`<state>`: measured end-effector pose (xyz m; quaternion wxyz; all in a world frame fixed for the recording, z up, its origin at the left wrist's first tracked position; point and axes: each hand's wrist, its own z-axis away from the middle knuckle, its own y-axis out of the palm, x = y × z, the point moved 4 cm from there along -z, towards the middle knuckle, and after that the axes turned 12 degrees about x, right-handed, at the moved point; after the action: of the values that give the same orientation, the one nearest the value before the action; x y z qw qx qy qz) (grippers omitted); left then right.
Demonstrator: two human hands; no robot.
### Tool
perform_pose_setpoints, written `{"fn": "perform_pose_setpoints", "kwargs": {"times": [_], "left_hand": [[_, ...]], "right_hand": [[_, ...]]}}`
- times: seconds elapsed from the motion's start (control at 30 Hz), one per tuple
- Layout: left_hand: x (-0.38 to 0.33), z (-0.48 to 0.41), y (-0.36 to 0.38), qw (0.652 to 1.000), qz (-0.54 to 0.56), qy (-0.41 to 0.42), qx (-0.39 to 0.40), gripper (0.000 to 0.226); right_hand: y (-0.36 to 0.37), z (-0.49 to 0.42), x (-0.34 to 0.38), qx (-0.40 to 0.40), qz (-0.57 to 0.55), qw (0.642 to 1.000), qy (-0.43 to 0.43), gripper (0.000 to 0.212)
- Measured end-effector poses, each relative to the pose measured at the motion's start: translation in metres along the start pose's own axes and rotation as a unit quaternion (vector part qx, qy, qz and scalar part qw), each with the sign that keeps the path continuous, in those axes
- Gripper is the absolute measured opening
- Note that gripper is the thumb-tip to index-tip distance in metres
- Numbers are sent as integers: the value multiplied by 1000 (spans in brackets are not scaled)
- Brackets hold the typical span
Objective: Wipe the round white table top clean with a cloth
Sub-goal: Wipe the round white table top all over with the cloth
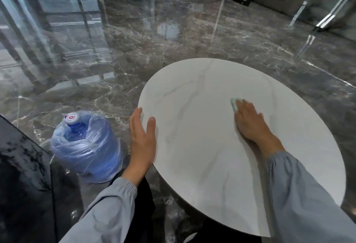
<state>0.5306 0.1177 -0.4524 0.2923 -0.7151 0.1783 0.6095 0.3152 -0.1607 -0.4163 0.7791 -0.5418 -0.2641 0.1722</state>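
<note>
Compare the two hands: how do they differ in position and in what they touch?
The left hand rests at the left rim of the table top; the right hand lies further in. The left hand holds nothing; the right hand presses a pale green cloth flat. Both come out of grey sleeves.

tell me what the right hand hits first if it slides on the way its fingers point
Nothing, it seems: the right hand, pressing the pale green cloth, would cross bare white table top to its far rim, then dark marble floor beyond.
</note>
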Motion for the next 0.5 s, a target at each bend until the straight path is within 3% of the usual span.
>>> {"fn": "perform_pose_setpoints", "kwargs": {"times": [0.1, 0.27, 0.33, 0.43, 0.5], "left_hand": [[1, 1, 0, 1000, 10, -3, 4, 50], [5, -2, -1, 1000, -16, -2, 8, 46], [6, -2, -1, 1000, -22, -3, 12, 45], [5, -3, -1, 999, -31, -3, 17, 45], [5, -4, -1, 999, -34, -7, 18, 44]], "right_hand": [[7, -5, 32, -13, 25, 1000, -5, 55], [67, 52, 177, 30, 52, 967, -248, 54], [81, 69, 204, 44, 68, 948, -307, 53], [67, 41, 177, 45, 89, 950, -297, 54], [43, 8, 128, 14, 90, 973, -212, 56]]}}
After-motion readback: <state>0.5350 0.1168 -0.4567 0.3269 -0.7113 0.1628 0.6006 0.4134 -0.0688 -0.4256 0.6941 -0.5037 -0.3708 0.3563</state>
